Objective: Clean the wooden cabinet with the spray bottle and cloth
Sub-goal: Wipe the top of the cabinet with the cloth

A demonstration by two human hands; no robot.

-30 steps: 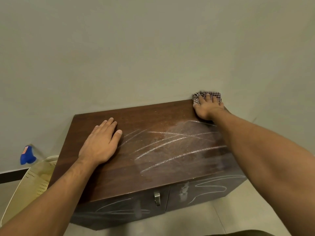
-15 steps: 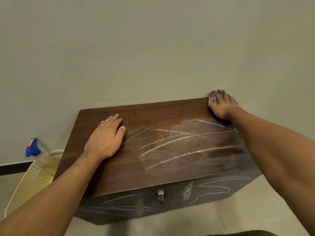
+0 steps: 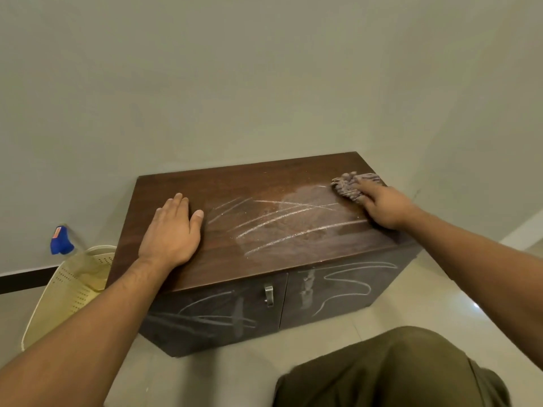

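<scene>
A low dark wooden cabinet [image 3: 235, 183] stands against the wall, its top streaked with white chalk lines and a dusty wet patch. My right hand [image 3: 385, 208] presses a bunched checked cloth [image 3: 351, 186] onto the top near the right edge, fingers on it. My left hand [image 3: 172, 230] lies flat, palm down, on the left part of the top, holding nothing. The blue head of the spray bottle [image 3: 60, 240] shows by the wall at the left, behind a basket.
A cream perforated plastic basket [image 3: 63, 292] leans on the floor left of the cabinet. The two cabinet doors [image 3: 338, 292] carry chalk scribbles and a metal handle [image 3: 269, 293]. My knee in olive trousers [image 3: 390, 371] is at the bottom right. Pale tiled floor surrounds the cabinet.
My right hand has drawn the cloth from the far right corner toward me along the right edge. The view has pulled back and my knee has come into sight. My left hand stays put.
</scene>
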